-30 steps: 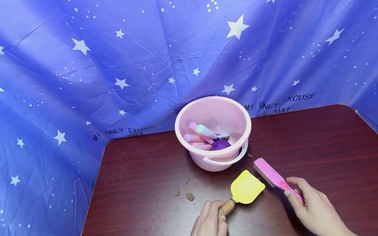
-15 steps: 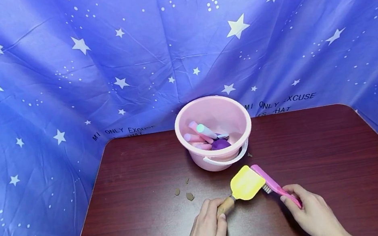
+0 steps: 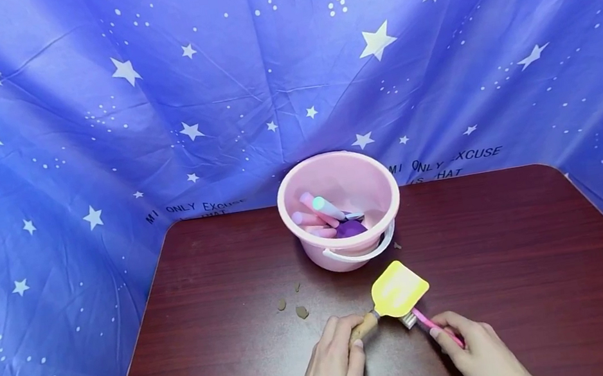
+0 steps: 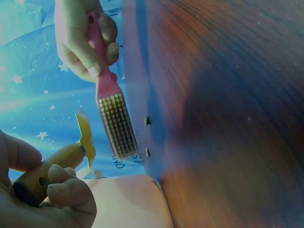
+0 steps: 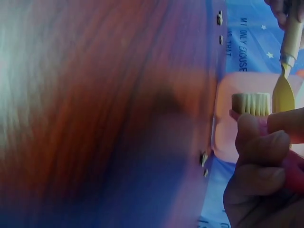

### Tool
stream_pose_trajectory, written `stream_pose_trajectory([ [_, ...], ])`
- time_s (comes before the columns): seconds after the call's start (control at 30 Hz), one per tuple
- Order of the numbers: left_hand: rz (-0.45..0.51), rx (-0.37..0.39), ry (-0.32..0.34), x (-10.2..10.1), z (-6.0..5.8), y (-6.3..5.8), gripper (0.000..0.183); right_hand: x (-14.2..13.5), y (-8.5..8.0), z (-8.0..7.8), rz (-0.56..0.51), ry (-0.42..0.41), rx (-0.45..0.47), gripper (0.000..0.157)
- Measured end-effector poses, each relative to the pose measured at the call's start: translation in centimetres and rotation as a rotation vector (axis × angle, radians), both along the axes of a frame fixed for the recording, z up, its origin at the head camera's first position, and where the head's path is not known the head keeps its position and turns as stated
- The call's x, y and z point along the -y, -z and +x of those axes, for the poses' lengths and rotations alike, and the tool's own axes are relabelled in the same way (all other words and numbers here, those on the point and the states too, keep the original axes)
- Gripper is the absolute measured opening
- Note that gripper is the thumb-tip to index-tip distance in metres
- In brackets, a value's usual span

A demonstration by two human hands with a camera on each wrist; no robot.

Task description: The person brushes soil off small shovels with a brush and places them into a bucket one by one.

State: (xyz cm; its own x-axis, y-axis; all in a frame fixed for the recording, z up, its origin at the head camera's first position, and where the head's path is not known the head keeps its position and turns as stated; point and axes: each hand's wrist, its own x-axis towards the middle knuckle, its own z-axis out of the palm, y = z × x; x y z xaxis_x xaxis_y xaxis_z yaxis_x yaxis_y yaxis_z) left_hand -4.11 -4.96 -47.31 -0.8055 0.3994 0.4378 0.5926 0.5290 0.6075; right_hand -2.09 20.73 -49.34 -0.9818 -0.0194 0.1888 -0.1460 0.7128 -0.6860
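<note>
In the head view, my left hand (image 3: 328, 369) holds the wooden handle (image 3: 365, 328) of a small yellow shovel (image 3: 400, 289). My right hand (image 3: 474, 344) grips the thin end of a pink brush (image 3: 436, 329). The brush's head is partly hidden beneath the shovel's blade, its bristles (image 3: 408, 321) poking out at the near edge. Seen from the left wrist, the bristles (image 4: 118, 126) stand above the table, beside the yellow blade (image 4: 85, 137). Whether brush and blade touch, I cannot tell. A pink bucket (image 3: 314, 256) stands behind both tools.
Several brown crumbs (image 3: 302, 312) lie on the dark wooden table (image 3: 215, 357), left of the shovel, and a small bit (image 3: 397, 245) lies right of the bucket. Pink and purple handled items (image 3: 318, 211) rest inside the bucket. A blue star-patterned curtain (image 3: 240, 93) encloses the table.
The brush has moved left and toward me, from right of the shovel to partly under its blade. The shovel has risen slightly and shifted a little to the right.
</note>
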Motion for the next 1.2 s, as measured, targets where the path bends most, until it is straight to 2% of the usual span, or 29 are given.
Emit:
stream_pose_trajectory([
  [0.23,0.007,0.006,-0.004,0.0,0.0,0.0,0.031,0.6,0.2,0.1,-0.08,-0.055,0.111,0.017],
  [0.5,-0.002,0.006,-0.004,0.1,0.1,0.2,0.031,0.3,0.3,0.0,-0.19,-0.141,0.15,0.012],
  [0.6,-0.01,0.001,0.0,0.1,0.0,0.3,0.031,0.0,0.5,-0.2,-0.179,-0.126,0.143,0.013],
  [0.9,-0.004,-0.006,0.007,0.1,0.1,0.3,0.031,-1.3,0.3,-0.8,-0.119,-0.016,0.131,0.011],
  [1.2,0.002,0.01,0.01,0.2,0.2,0.4,0.031,-2.6,0.1,-1.3,-0.076,0.011,0.093,0.011],
])
